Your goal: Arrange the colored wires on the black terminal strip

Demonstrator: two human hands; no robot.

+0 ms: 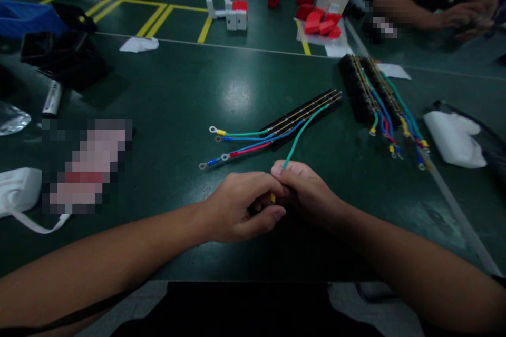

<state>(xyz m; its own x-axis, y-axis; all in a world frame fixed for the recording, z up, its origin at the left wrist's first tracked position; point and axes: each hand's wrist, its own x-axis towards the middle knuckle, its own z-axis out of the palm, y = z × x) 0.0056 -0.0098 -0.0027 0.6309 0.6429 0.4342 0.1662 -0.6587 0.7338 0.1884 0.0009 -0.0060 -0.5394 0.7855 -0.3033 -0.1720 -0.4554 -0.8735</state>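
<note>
Both hands meet near the front of the green table. My right hand (pixel 312 189) pinches a green wire (pixel 297 139) that runs up to a black terminal strip (pixel 304 116) with brass-coloured bars. My left hand (pixel 245 202) is curled beside it, fingers closed around the wire's end, where a bit of yellow sleeve (pixel 272 198) shows; the lug itself is hidden. From the strip's left end, another green wire (pixel 245 134), blue wires (pixel 243 139) and a red wire (pixel 253 148) reach leftward, each ending in a ring lug.
Two more wired strips (pixel 371 89) lie at right, near a white object (pixel 454 139). At left are a blurred-out device (pixel 90 168), a white charger (pixel 19 189) and black parts (pixel 63 58). Red parts (pixel 322 23) sit at the back. Another person's hands (pixel 466 18) are at upper right.
</note>
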